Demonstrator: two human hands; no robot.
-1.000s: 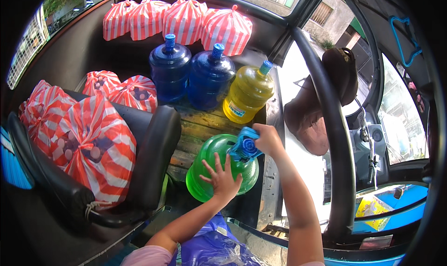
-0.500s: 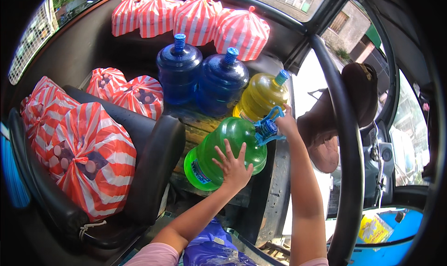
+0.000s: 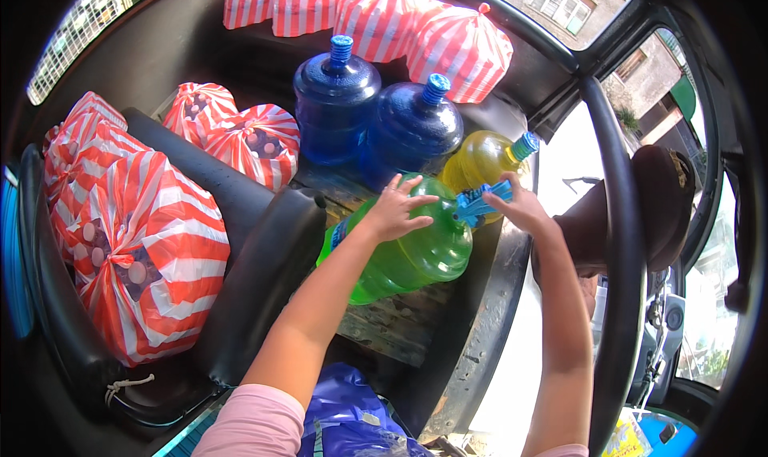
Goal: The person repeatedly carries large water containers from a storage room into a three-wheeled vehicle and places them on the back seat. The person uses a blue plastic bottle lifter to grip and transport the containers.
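Note:
A translucent green water jug (image 3: 424, 253) lies tilted on the dark floor, its capped neck toward the right. My left hand (image 3: 396, 209) rests on the jug's upper far side with spread fingers, gripping nothing. A blue carry handle (image 3: 498, 194) is around the neck, and the fingers of my right hand (image 3: 524, 209) are closed on it. Close behind the neck, a yellow jug (image 3: 480, 159) leans with its blue cap to the right. Two dark blue jugs, one farther back (image 3: 338, 97) and one nearer (image 3: 410, 133), stand upright past the green one.
Striped red-and-white bags fill the left seat (image 3: 152, 241), the floor (image 3: 252, 149) and the far ledge (image 3: 456, 53). A black padded armrest (image 3: 264, 273) borders the left. On the right are a black curved bar (image 3: 624, 257) and a dark brown seat-like shape (image 3: 664, 209). Purple plastic (image 3: 352, 413) lies nearest me.
The view has shifted. My left hand has slid from the jug's near side up to its far upper side, and the jug's base has swung away. My right hand keeps hold of the handle.

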